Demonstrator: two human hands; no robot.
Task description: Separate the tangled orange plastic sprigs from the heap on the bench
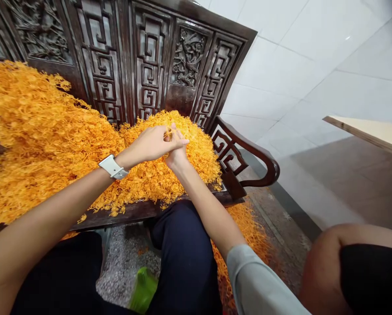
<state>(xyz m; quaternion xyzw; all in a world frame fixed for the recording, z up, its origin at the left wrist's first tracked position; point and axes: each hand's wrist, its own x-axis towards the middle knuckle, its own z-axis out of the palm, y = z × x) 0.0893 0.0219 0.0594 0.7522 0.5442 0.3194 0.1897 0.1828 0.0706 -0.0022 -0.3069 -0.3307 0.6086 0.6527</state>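
Observation:
A large heap of orange, curly strands point(64, 135) covers the seat of a dark carved wooden bench point(130, 213). Above the right part of the heap, my two hands meet. My left hand point(154, 142), with a white watch band at the wrist, has its fingers bent against the other hand. My right hand point(178, 151) is partly behind it, palm turned up and fingers curled. Between the fingers a few orange strands show, and both hands seem to pinch them. Some fingertips are hidden.
The bench's curved armrest point(264, 162) juts out at the right. More orange strands point(248, 232) lie on the floor beside it. A bare knee of another person point(327, 253) is at lower right. A wooden board edge point(366, 135) and a green object point(143, 288) also show.

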